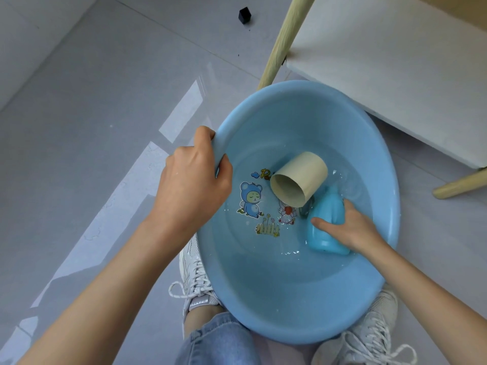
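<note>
A round blue plastic basin [290,306] with a little water and cartoon stickers on its bottom sits on the floor between my feet. My left hand [192,180] grips its left rim, fingers curled over the edge. A beige cup [300,179] lies on its side in the water, mouth facing me. Just right of it lies a blue cup [328,219], and my right hand [350,227] holds it, thumb across its side and fingers behind.
A white table top [395,69] with pale wooden legs [284,38] stands close behind the basin at the right. A small black block [244,15] lies on the grey tiled floor far back. My white sneakers [195,280] flank the basin.
</note>
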`<state>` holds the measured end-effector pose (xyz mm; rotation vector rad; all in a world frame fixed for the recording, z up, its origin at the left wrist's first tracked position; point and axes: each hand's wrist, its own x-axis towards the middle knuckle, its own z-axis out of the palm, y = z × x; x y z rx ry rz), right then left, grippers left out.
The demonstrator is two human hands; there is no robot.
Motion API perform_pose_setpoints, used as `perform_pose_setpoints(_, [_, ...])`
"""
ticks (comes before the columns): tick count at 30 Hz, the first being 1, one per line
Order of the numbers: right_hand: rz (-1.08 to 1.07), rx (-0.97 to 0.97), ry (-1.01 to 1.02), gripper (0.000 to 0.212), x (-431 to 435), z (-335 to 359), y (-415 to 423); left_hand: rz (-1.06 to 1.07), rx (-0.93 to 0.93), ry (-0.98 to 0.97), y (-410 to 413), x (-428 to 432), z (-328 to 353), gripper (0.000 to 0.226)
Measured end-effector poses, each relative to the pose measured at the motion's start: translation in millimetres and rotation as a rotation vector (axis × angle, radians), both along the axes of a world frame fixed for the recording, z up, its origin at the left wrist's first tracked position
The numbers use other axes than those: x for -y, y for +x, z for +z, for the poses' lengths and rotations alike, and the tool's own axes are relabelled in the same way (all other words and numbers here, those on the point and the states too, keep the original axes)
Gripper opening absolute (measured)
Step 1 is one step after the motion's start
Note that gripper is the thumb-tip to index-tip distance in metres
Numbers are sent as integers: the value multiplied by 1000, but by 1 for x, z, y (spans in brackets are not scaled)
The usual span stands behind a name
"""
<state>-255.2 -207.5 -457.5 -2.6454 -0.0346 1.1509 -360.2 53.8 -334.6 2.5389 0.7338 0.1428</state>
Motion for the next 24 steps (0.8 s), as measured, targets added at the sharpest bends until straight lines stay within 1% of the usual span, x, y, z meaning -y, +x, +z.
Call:
perform_pose_setpoints(2, [28, 5, -13, 83, -3, -1, 0, -1, 1, 2, 1, 0, 1, 21])
perform_pose_setpoints(8, [56, 21, -33, 96, -4, -2, -2, 5, -9, 3, 1, -1, 1, 21])
perform_pose_setpoints(18, [28, 22, -16, 84, -3, -4, -4, 6, -7, 2, 2, 0, 2, 20])
perform_pose_setpoints(24, [1, 21, 7, 90, -2, -7, -4, 0, -14, 6, 2, -1, 0, 19])
